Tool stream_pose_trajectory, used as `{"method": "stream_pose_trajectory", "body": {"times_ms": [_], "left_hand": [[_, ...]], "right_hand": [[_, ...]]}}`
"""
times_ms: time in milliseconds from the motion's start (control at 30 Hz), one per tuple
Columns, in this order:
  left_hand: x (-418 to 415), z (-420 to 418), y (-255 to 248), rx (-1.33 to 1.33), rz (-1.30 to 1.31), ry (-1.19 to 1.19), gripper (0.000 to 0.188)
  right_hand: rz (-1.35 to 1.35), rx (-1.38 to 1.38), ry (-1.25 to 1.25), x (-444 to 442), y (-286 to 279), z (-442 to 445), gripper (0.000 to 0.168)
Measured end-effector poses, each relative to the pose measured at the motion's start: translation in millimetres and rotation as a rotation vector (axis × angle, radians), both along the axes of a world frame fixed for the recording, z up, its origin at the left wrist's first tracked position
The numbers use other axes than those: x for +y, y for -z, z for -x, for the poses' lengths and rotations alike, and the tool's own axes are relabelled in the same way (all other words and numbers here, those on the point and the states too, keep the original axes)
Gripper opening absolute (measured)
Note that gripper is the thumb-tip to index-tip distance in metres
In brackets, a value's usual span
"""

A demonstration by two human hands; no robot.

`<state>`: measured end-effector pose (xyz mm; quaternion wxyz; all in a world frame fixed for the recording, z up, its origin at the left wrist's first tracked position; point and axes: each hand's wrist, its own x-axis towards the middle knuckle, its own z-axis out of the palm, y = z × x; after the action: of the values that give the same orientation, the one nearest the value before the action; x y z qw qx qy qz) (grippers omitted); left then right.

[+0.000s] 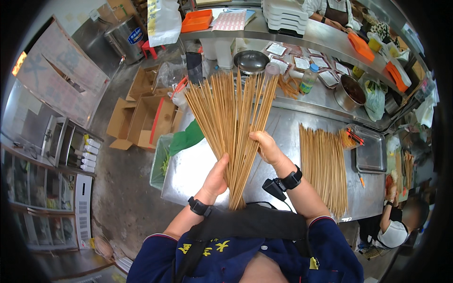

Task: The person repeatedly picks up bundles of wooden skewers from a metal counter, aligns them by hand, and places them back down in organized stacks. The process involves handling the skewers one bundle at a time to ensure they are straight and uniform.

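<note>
A large bundle of bamboo skewers (pixel 230 120) fans out upward in front of my chest, gathered narrow at its lower end. My left hand (pixel 217 177) grips the bundle low on its left side, thumb laid across the sticks. Higher up on the right, my right hand (pixel 265 145) holds the same bundle, its fingers partly hidden behind it. Beneath them is a stainless steel table (pixel 191 180). To the right of my right arm, a wide layer of more skewers (pixel 322 169) lies on the table. Several loose skewers (pixel 270 132) rest on the metal near my right hand.
Beyond the skewers stand a metal bowl (pixel 251 61), a plastic bottle (pixel 309 78) and a steel pot (pixel 349 92). A clear tray (pixel 370 155) sits at the table's right. Cardboard boxes (pixel 145 116) and a green-lined bin (pixel 160 161) are left. Co-workers (pixel 393 226) stand right and across.
</note>
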<state>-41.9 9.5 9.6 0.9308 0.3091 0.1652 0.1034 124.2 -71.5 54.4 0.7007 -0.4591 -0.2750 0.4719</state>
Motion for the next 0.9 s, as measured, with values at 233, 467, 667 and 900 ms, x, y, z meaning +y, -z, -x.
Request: {"method": "stream_pose_trajectory", "body": {"times_ms": [233,467,667,900], "left_hand": [[-0.2,-3.3,-0.4,0.022,-0.065,-0.024,0.051],[2.0,-1.4,1.0,-0.003,-0.010,-0.021,0.052],[7.9,1.8,1.6,-0.032,-0.156,0.020,0.050],[9.4,0.5,-19.1,-0.051,0.017,0.086,0.050]], "right_hand": [[0.027,-0.145,0.057,-0.2,-9.1,2.6,0.038],[0.120,-0.295,0.085,5.3,-25.4,11.1,0.036],[0.143,-0.259,0.030,6.6,-12.3,12.9,0.034],[0.158,-0.175,-0.072,11.3,-7.1,11.9,0.031]]}}
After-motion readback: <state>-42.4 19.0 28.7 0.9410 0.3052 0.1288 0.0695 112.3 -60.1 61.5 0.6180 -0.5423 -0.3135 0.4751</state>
